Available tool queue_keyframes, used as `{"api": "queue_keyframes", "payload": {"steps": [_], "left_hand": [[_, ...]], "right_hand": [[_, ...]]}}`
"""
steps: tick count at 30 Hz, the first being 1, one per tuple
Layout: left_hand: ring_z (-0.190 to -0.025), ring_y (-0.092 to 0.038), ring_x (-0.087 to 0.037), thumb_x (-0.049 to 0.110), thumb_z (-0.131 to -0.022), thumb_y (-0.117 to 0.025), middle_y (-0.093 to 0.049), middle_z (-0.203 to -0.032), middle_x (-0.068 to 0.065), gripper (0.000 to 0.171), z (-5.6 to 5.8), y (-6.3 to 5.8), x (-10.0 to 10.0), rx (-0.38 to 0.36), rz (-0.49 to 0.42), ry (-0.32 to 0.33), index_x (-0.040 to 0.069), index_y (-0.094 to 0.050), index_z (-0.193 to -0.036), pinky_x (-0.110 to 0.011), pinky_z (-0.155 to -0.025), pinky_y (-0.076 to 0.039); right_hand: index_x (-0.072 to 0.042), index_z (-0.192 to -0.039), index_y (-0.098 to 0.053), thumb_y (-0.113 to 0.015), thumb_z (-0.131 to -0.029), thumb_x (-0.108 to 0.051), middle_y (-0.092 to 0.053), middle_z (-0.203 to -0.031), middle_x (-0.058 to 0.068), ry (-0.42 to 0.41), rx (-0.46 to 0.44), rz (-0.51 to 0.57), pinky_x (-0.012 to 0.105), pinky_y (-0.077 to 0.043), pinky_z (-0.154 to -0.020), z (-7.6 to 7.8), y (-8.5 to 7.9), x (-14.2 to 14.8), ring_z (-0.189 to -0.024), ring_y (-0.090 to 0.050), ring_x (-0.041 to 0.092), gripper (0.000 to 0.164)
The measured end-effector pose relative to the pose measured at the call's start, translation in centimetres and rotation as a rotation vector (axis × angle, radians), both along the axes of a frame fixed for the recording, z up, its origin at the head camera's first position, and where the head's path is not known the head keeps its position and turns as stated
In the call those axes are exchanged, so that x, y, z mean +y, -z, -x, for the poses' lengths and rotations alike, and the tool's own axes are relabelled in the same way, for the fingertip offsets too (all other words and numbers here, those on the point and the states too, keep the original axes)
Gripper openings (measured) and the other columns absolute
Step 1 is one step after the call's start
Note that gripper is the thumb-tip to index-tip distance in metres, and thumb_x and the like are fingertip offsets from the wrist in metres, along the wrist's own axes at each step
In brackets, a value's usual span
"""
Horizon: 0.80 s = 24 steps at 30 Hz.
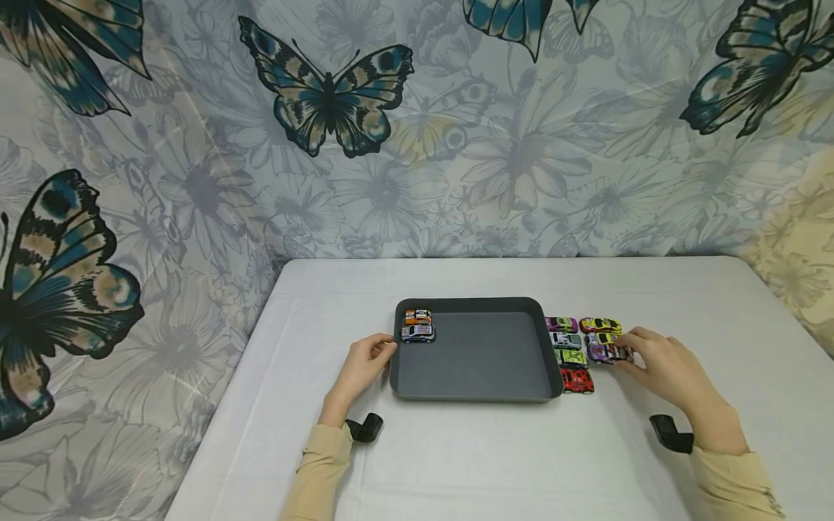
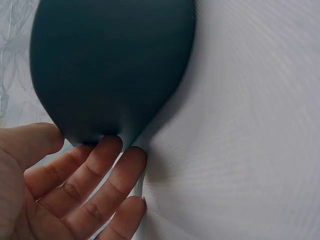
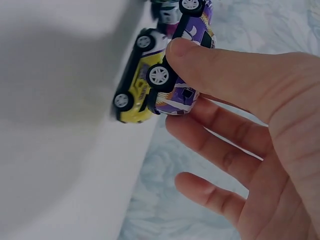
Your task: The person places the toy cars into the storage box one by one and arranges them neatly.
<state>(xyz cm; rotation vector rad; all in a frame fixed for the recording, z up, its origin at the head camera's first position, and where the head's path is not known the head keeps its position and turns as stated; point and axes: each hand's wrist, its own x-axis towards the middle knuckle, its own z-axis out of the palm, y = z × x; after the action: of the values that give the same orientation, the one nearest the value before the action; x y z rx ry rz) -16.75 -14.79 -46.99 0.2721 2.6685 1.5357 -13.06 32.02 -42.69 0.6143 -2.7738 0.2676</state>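
Note:
My right hand (image 1: 671, 365) pinches a purple toy car (image 3: 175, 102) between thumb and fingers, over the right end of the car group. In the right wrist view the held car is tilted, its wheels toward the camera, close beside a yellow toy car (image 3: 137, 95). My left hand (image 1: 361, 367) holds the left edge of a dark grey tray (image 1: 476, 391), thumb and fingertips against its rim and outer side. Inside the tray's upper left corner an orange toy car (image 1: 418, 317) sits behind a silver-and-dark one (image 1: 418, 333).
Right of the tray stand a magenta toy car (image 1: 562, 324), a pale one (image 1: 565, 340), a green one (image 1: 571, 358) and a red one (image 1: 578, 380). Another yellow car (image 1: 600, 325) is behind the right hand. A white cloth covers the table (image 1: 482, 463); a butterfly-patterned wall hanging is behind.

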Motion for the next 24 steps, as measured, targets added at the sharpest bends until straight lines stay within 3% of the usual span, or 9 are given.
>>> {"api": "queue_keyframes", "payload": {"steps": [16, 24], "left_hand": [[-0.066, -0.061, -0.013, 0.017, -0.093, -0.058, -0.066, -0.086, -0.009, 0.026, 0.0, 0.0, 0.0, -0.011, 0.001, -0.003, -0.002, -0.063, -0.111, -0.026, -0.060, -0.049], [-0.066, -0.061, -0.014, 0.016, -0.093, -0.058, -0.066, -0.085, -0.009, 0.026, -0.1, -0.1, 0.1, -0.004, 0.004, -0.003, -0.002, -0.063, -0.111, -0.026, -0.059, -0.049]], "right_hand": [[-0.002, -0.091, -0.066, -0.081, -0.065, -0.013, -0.062, -0.082, 0.007, -0.050, 0.081, 0.022, 0.048, -0.043, -0.060, 0.7, -1.2, -1.9, -0.066, -0.059, 0.025, 0.032], [-0.002, -0.092, -0.067, -0.079, -0.068, -0.012, -0.063, -0.087, 0.008, -0.063, 0.052, 0.017, 0.047, -0.043, -0.063, 1.4, -1.8, -3.3, -0.072, -0.060, 0.025, 0.029]]}}
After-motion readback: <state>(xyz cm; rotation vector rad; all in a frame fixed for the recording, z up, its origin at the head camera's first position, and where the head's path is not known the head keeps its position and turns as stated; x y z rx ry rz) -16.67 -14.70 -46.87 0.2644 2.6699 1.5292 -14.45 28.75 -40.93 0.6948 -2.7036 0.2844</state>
